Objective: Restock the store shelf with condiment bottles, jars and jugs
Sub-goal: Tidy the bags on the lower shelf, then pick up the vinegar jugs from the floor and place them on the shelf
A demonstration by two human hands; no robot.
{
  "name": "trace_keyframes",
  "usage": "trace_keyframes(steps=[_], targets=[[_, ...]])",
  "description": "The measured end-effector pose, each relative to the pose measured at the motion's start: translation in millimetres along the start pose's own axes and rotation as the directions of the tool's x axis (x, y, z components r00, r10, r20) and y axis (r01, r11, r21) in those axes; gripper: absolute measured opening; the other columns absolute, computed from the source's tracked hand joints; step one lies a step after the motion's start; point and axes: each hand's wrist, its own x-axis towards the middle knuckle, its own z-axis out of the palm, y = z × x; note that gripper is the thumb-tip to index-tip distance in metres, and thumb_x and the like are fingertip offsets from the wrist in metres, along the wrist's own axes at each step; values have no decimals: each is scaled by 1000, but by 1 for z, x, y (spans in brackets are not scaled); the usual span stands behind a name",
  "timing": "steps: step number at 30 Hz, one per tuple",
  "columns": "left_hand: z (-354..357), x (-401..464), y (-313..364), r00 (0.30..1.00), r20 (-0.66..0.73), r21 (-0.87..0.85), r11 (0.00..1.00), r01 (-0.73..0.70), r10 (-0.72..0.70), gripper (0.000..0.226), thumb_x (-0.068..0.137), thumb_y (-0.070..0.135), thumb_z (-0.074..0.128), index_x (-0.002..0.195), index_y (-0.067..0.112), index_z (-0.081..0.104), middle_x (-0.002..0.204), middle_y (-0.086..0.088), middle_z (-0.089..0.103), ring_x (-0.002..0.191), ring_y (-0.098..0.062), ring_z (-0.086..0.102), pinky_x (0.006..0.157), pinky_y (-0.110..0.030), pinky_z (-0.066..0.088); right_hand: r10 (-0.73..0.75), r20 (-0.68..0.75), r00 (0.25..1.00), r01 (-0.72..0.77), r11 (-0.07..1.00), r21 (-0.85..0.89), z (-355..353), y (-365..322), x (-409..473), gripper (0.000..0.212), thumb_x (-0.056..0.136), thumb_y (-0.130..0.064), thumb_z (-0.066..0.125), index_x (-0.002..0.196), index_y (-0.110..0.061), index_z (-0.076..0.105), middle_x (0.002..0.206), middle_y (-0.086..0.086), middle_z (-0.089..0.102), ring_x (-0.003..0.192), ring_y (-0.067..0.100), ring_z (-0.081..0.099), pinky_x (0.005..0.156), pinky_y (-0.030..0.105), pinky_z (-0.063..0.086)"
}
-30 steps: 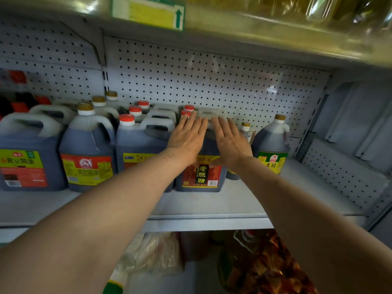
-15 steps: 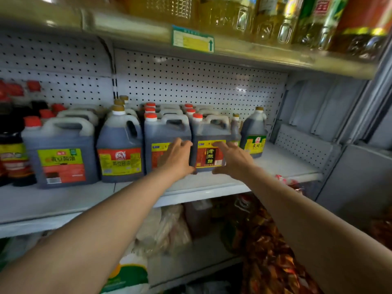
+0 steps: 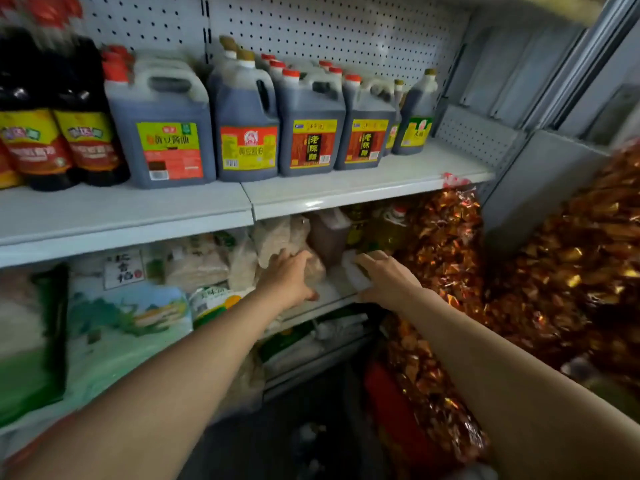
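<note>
Head view of a store shelf (image 3: 363,188), white metal w/ pegboard back. I reach both arms down to the lower shelf beneath it. My left hand (image 3: 289,277) has fingers bent over a pale plastic bag (image 3: 313,268); can't tell if that grip is clamped or just resting. My right hand (image 3: 386,277) has fingers spread, lying on a white object (image 3: 353,271) at the lower shelf edge; grip apart, not closed round it.

Task items stand on the upper shelf, well above my hands. From left: two dark bottles (image 3: 59,112) w/ red-yellow labels, text blurred. Next a big jug (image 3: 162,123), red cap, green/red label reading 黄豆酱油. Beside it a gold-cap jug (image 3: 247,119), red-yellow label, also 黄豆酱油. Then two red-cap vinegar jugs (image 3: 313,126), labels reading 老陈醋, side by side, more red caps behind. At the far right a smaller jug (image 3: 415,116) w/ green-yellow label, writing too small to read.

Lower shelf: a sack (image 3: 124,323) w/ corn picture, a white tag w/ characters I can't read, a yellow oil bottle (image 3: 388,230) further back. Right side: shiny red-gold wrapped goods in clear bags (image 3: 446,244).
</note>
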Motion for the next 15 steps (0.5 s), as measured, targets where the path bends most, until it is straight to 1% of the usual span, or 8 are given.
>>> trace_keyframes(steps=[2,5,7,9,12,15], targets=[[11,-19,-6,1000,24,-4,1000,3,-3,82,69,43,85,138,27,44,137,-7,40,129,-31,40,101,-42,45,2,43,999,-1,1000,-10,17,-5,-19,75,85,-34,76,149,-30,37,148,3,39,134,30,43,103,40,45],[27,-49,-10,998,55,-6,999,36,-36,88,71,43,84,144,24,40,142,-8,39,133,-31,39,104,-41,42,27,70,997,-28,1000,9,40,-8,-44,82,82,-38,77,151,-32,33,147,4,39,133,30,42,102,44,47],[37,-68,-13,995,76,10,998,63,-63,88,72,44,84,145,21,40,143,-7,39,133,-29,39,104,-39,42,18,76,997,-20,1000,22,55,-9,-59,82,84,-35,75,153,-33,30,146,4,40,133,29,42,102,42,47],[48,-86,-16,993,91,13,997,78,-79,86,73,44,83,144,19,41,142,-6,40,132,-28,40,103,-38,41,19,73,997,-21,999,29,70,-8,-74,80,84,-33,75,152,-31,32,146,4,40,134,29,42,102,40,46],[71,-115,-14,988,118,21,995,102,-104,85,75,42,82,145,18,40,143,-8,38,134,-29,37,108,-39,37,-2,70,998,-2,998,57,100,-4,-103,76,85,-34,76,149,-29,37,151,3,38,136,27,40,105,40,45],[110,-150,-6,979,148,6,990,141,-140,86,76,39,82,147,18,38,146,-10,35,137,-29,34,112,-38,33,-11,107,994,1,996,92,140,6,-136,79,85,-34,77,151,-32,33,152,3,37,136,27,40,104,40,45]])
